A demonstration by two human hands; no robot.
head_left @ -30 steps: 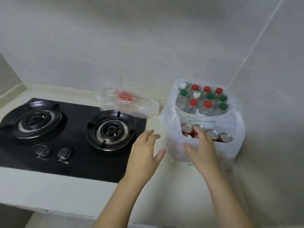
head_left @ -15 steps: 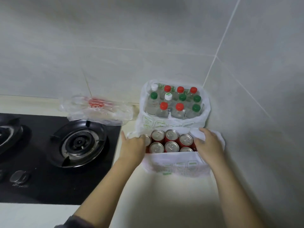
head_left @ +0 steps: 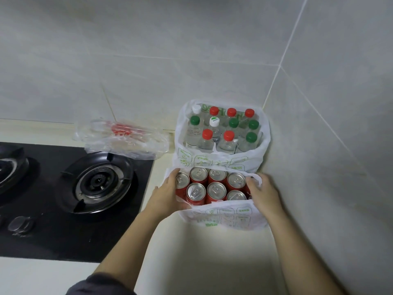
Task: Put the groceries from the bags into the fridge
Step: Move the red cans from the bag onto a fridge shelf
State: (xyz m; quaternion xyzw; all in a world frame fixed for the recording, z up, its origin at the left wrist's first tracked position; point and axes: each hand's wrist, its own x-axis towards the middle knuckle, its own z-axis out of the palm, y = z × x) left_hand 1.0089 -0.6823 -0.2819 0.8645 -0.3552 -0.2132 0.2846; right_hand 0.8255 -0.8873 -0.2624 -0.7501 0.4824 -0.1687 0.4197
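Observation:
Two white plastic bags stand in the counter's corner. The near bag (head_left: 223, 216) holds several red soda cans (head_left: 217, 191) with silver tops. The far bag (head_left: 212, 161) holds several clear bottles (head_left: 228, 139) with red, green and white caps. My left hand (head_left: 165, 194) grips the near bag's left edge, fingers curled against the outer cans. My right hand (head_left: 262, 193) grips the bag's right edge, with a fold of plastic over its fingers. The bag's mouth is spread wide between both hands.
A black gas hob (head_left: 63, 199) with a round burner (head_left: 97, 182) and knobs (head_left: 20, 223) lies to the left. A crumpled clear bag (head_left: 121, 139) with red print lies behind it against the tiled wall. Walls close the corner behind and to the right of the bags.
My hands went from hovering before the bags to gripping the near bag's two sides and pulling its mouth open. The view has shifted right and closer to the cans.

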